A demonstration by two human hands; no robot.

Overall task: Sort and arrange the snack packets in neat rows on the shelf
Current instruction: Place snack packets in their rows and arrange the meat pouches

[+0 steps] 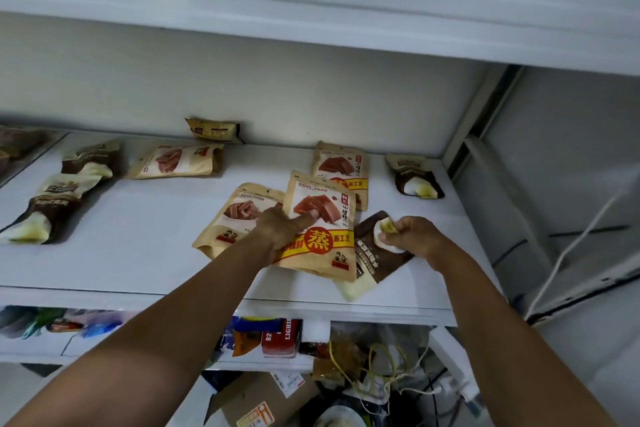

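On the white shelf (138, 253) lie several snack packets. My left hand (284, 229) grips a tan packet with a red-and-yellow label (329, 218), thumb on its front. It overlaps another tan packet (232, 215) to its left and a third (341, 163) behind. My right hand (412, 236) pinches the upper end of a brown packet (375, 260) that lies partly under the held tan one. More brown packets lie at the far right (414, 177) and at the left (48, 204), (91, 159). A tan packet (176, 161) lies on its side at the back left.
A small packet (213, 130) leans on the back wall. The upper shelf (311, 10) overhangs close above. Below, a lower shelf holds colourful goods (277, 336), with a cardboard box (263, 395) and tangled cords (381, 371). A white cable (568, 253) hangs at right beyond the shelf post.
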